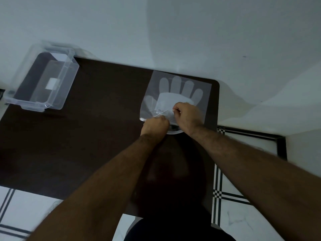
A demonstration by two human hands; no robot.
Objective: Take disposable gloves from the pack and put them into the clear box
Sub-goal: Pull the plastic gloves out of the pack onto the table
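Note:
A clear plastic pack of disposable gloves [178, 87] lies flat at the table's far right, the pale glove fingers pointing to the wall. My left hand [156, 125] is closed on the pack's near edge. My right hand [186, 115] pinches a thin sheet of clear plastic at the pack's mouth, just beside the left hand. I cannot tell whether that sheet is a glove or the pack's flap. The clear box [41, 80] stands open at the table's far left corner, with only a white label showing inside.
The dark brown table [97, 129] butts against a white wall [173, 32]. Its right edge drops to tiled floor [239, 214] with black stripes. The clear box overhangs the table's far left edge slightly.

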